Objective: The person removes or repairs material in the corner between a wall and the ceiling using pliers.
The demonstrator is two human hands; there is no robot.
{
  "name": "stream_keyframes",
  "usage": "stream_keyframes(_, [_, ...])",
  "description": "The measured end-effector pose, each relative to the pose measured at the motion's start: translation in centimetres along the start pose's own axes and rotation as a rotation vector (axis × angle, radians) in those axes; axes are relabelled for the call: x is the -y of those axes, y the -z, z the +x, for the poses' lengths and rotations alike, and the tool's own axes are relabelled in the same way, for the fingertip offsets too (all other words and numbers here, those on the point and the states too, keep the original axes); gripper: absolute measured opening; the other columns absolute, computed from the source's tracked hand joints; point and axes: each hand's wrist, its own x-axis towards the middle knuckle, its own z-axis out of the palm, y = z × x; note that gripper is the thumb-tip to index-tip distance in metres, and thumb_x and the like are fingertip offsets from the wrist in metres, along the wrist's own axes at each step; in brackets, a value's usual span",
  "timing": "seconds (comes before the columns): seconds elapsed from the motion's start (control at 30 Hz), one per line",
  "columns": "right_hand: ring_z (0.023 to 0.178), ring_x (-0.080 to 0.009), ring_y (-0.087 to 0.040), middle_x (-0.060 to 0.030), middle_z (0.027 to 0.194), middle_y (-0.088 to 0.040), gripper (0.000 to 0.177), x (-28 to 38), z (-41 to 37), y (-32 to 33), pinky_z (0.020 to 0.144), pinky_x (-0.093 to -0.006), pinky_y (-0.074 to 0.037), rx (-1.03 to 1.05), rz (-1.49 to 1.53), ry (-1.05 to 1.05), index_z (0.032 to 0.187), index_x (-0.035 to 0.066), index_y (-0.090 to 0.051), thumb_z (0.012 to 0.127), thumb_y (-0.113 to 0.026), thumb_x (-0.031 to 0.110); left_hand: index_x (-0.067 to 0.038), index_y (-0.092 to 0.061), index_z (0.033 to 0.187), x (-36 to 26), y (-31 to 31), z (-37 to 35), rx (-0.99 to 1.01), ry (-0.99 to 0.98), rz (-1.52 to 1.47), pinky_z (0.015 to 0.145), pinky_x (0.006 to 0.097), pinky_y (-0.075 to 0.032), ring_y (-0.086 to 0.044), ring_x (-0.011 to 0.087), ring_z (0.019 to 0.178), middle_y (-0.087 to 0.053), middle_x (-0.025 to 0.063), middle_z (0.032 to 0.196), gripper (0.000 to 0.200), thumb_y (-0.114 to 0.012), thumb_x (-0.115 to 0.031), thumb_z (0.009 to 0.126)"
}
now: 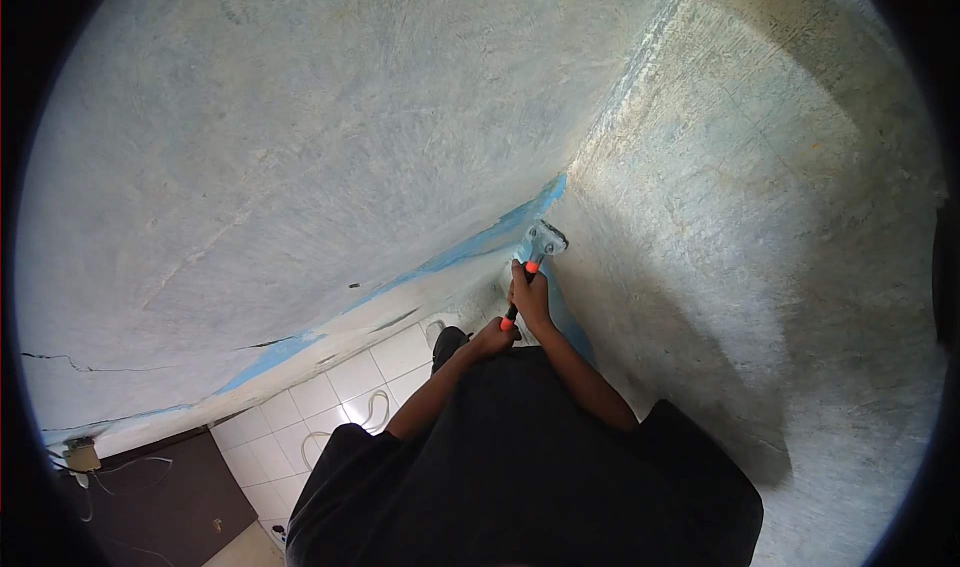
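A scraper (546, 239) with a wide metal head and a black and orange handle is near the corner of two walls, close to the right wall. My right hand (530, 292) is wrapped round the handle just below the head. Lower down, my left hand (493, 337) grips the handle's orange end. Beside the scraper head, a strip of blue paint (490, 235) runs along the left wall (300, 147) and reaches the corner. Whether the blade touches the wall is hard to tell.
The rough grey right wall (720, 217) stands close on my right. White floor tiles (355, 375) show at the lower left, with a pale cable (378, 409) on them. A dark brown panel (170, 497) and a socket box with wires (82, 455) are at the far left.
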Motion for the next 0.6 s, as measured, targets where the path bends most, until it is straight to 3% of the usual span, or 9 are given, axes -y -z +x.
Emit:
stream_keyframes(0.13, [0.037,-0.0106,-0.042,0.0004,0.047,-0.042,0.041,4.1,-1.0,-1.0,0.038,-0.0282,-0.034,0.007,0.108,0.001,0.063,0.008,-0.044,0.095,-0.056,0.03,-0.003,-0.06,0.075,-3.6,0.7,-2.2,-0.111,0.005,-0.025,0.06,0.035,-0.044,-0.056,0.0177,0.061,-0.057,0.0063,0.063,0.026,-0.066,-0.028,0.077])
stream_keyframes(0.17, [0.037,-0.0106,-0.041,0.0004,0.048,-0.041,0.041,4.9,-1.0,-1.2,0.038,-0.028,-0.035,0.01,0.175,-0.006,0.062,0.008,-0.044,0.095,-0.057,0.03,-0.001,-0.06,0.08,-3.0,1.5,-1.5,0.033,-0.009,0.008,0.063,0.0352,-0.046,-0.058,0.0187,0.064,-0.058,0.007,0.066,0.029,-0.068,-0.029,0.076])
stream_keyframes(0.27, [0.037,-0.0103,-0.044,0.0005,0.047,-0.043,0.041,1.5,-0.8,-1.0,0.037,-0.0277,-0.035,-0.013,0.141,-0.034,0.061,0.008,-0.043,0.095,-0.057,0.028,-0.001,-0.06,0.079,1.7,1.2,0.1,-0.088,0.016,0.03,0.061,0.0354,-0.046,-0.058,0.0188,0.063,-0.059,0.0073,0.064,0.028,-0.067,-0.028,0.077])
stream_keyframes(0.47, [0.036,-0.0105,-0.039,0.001,0.047,-0.038,0.04,6.5,-2.2,-2.0,0.036,-0.029,-0.034,-0.042,0.138,0.052,0.063,0.008,-0.041,0.096,-0.055,0.026,-0.001,-0.06,0.073,-5.0,2.2,-3.4,-0.089,-0.053,0.105,0.06,0.0368,-0.045,-0.057,0.0202,0.057,-0.058,0.0092,0.06,0.029,-0.066,-0.029,0.075])
stream_keyframes(0.6, [0.036,-0.0102,-0.038,0.0011,0.048,-0.038,0.039,5.0,-1.7,-2.0,0.036,-0.0291,-0.034,-0.044,0.156,-0.004,0.064,0.008,-0.041,0.095,-0.055,0.026,0.0,-0.059,0.069,-2.8,2.2,-2.3,-0.061,0.014,0.15,0.059,0.0383,-0.045,-0.055,0.0209,0.056,-0.057,0.0098,0.059,0.03,-0.065,-0.028,0.076])
